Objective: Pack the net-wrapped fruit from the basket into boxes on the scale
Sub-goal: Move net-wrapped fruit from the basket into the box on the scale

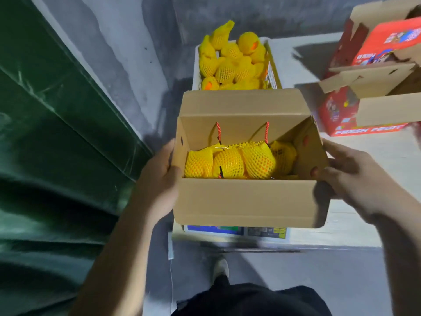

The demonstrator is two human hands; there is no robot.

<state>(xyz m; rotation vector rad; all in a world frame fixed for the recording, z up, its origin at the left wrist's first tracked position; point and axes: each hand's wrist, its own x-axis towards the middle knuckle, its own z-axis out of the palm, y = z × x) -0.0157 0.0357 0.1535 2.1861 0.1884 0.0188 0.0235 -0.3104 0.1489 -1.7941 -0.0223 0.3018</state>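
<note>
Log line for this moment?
left hand: grips cardboard box | right hand: grips box | box: holds net-wrapped fruit | basket: fruit left

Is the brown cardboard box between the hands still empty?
No, the brown cardboard box already holds several yellow net-wrapped fruits lying across its bottom.

White table (355,229), loaded.
Scale (237,231) at near left edge, under the brown box (246,201). Basket (196,74) of netted fruit (227,69) far left. Red boxes (364,87) far right.
</note>
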